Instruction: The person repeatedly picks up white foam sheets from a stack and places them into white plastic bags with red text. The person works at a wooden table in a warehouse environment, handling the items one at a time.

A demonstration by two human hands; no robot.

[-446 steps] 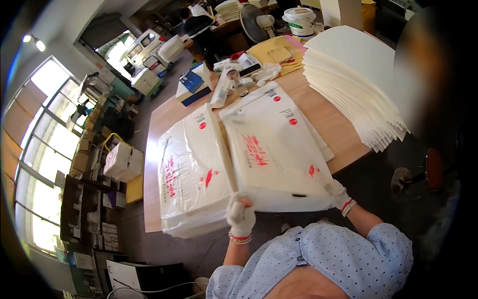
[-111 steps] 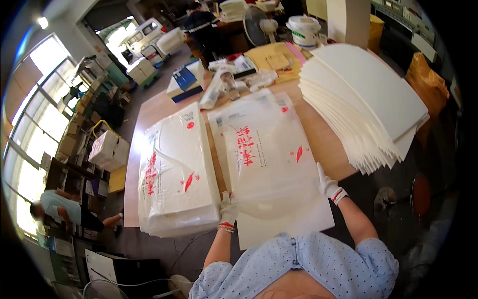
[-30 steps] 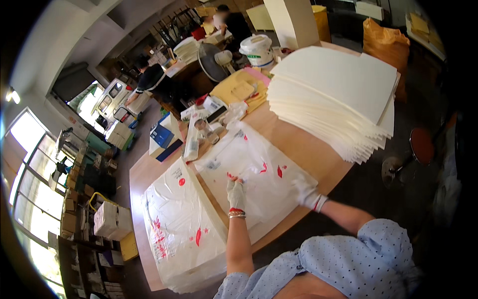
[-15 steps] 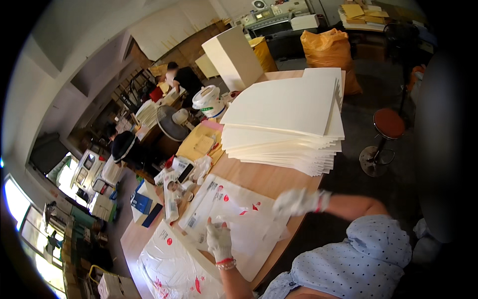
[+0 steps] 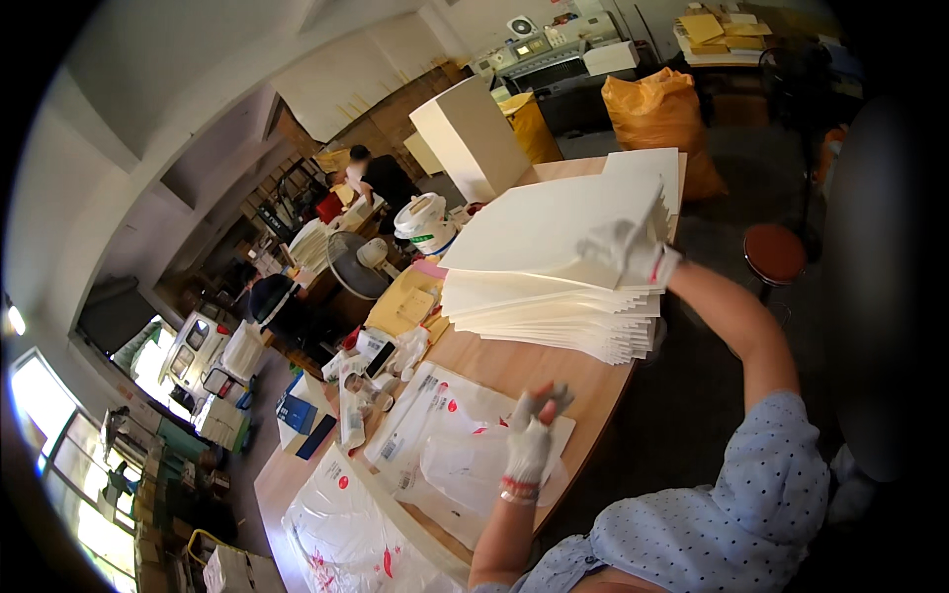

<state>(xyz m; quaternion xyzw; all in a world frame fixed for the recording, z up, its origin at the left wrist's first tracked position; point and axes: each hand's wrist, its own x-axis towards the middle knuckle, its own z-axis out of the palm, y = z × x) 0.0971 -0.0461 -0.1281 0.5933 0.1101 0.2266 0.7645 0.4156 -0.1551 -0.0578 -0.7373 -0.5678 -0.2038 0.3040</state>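
Note:
A tall stack of white sheets (image 5: 554,287) lies on the wooden table (image 5: 514,366) to my right. My right hand (image 5: 633,252), in a white glove, grips the near edge of the top sheet and lifts it slightly. My left hand (image 5: 532,435), also gloved, hovers with fingers loosely spread over a clear plastic bag with red print (image 5: 445,445) lying flat before me. Nothing is in the left hand.
A second pile of clear printed bags (image 5: 346,539) lies at the table's left end. Tape rolls and small bottles (image 5: 366,381), yellow envelopes (image 5: 405,306), a white bucket (image 5: 425,222) and a fan sit behind. A red stool (image 5: 776,252) stands right. A person (image 5: 381,178) works far back.
My view has swung up and right. My right hand left the plastic bag and reached to the white sheet stack, taking hold of the top sheet. My left hand stayed over the bag.

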